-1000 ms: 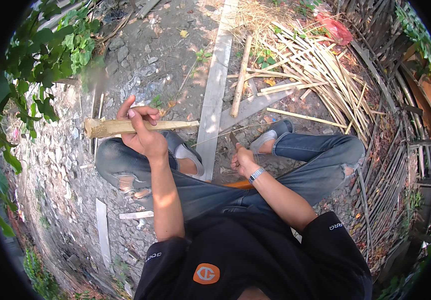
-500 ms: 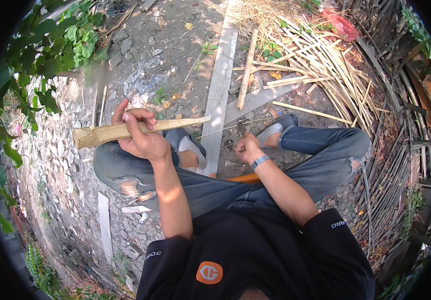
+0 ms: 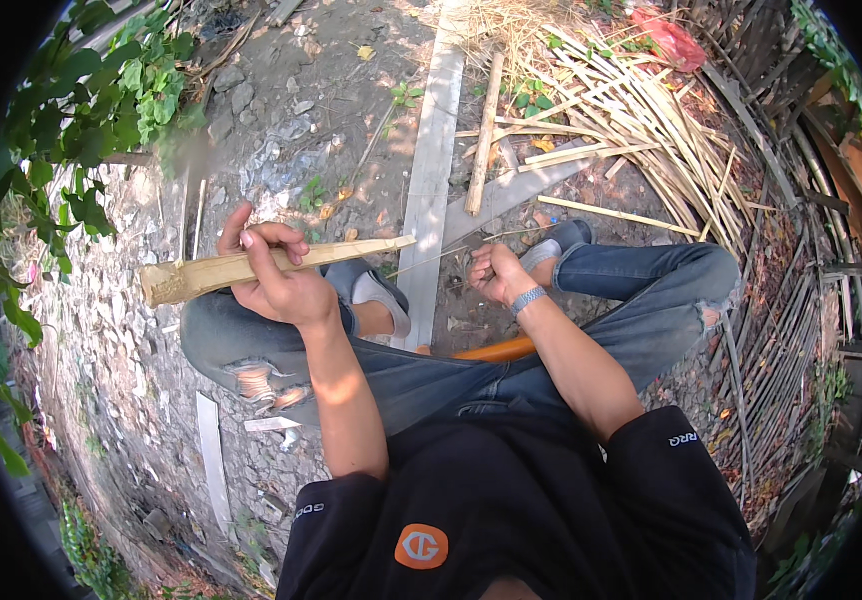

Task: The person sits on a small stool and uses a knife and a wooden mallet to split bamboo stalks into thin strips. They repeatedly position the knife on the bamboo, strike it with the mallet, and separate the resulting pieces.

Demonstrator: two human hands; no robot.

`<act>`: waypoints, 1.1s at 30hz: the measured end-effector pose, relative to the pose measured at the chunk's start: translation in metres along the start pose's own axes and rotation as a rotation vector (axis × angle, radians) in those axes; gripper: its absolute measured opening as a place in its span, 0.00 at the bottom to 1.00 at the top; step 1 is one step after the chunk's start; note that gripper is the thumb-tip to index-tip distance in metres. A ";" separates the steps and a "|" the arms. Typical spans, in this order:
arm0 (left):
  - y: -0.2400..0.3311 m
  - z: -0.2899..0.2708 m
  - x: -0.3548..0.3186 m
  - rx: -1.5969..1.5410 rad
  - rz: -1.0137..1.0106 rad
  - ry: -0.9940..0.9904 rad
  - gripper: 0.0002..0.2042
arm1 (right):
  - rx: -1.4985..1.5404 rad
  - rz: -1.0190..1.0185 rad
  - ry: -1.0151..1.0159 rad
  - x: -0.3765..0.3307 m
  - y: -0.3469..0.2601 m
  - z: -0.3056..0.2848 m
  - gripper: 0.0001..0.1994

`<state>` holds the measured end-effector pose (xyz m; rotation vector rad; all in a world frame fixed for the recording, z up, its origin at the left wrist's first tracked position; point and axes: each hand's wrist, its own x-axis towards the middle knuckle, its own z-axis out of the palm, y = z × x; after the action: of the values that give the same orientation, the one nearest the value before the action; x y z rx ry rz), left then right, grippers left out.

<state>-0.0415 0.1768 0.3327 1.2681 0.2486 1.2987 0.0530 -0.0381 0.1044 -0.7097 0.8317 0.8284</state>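
My left hand (image 3: 286,280) is closed round a tapered piece of split bamboo (image 3: 191,280), held nearly level above my left leg. Its thick end points left and its narrow tip reaches over the grey plank (image 3: 427,190). To the right, my right hand (image 3: 497,274) is in a closed grip near my right foot. A small dark blade (image 3: 473,241), seemingly a knife's, sticks out beyond those fingers; its handle is hidden in the fist. A thin pale strip (image 3: 421,264) runs from near the plank toward the right hand.
Many split bamboo strips (image 3: 641,130) lie piled at the far right, with a round bamboo stick (image 3: 486,135) beside them. A second grey board (image 3: 521,195) angles off the plank. An orange bar (image 3: 496,350) lies between my legs. Leafy vines (image 3: 91,110) hang at the left.
My right hand has turned and shifted slightly up and right, and the dark blade shows less. The left hand and bamboo piece have moved slightly left.
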 end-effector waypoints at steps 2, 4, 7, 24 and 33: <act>-0.001 -0.001 -0.001 -0.012 -0.011 0.002 0.13 | 0.022 -0.033 -0.049 -0.004 -0.016 -0.004 0.09; -0.003 0.003 -0.001 -0.012 -0.020 0.005 0.13 | 0.088 0.004 -0.118 -0.001 -0.025 -0.012 0.10; -0.005 0.004 -0.004 -0.032 -0.037 0.006 0.13 | 0.109 0.058 -0.199 0.004 -0.020 -0.025 0.12; 0.030 0.024 0.004 -0.106 0.012 -0.040 0.15 | -0.491 0.303 0.010 0.023 0.006 -0.063 0.10; 0.038 0.009 0.051 -0.261 0.147 -0.294 0.15 | -0.560 0.086 0.095 0.039 0.034 -0.055 0.06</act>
<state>-0.0386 0.2043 0.3904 1.2488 -0.2201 1.2042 0.0219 -0.0524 0.0368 -1.2185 0.7198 1.1285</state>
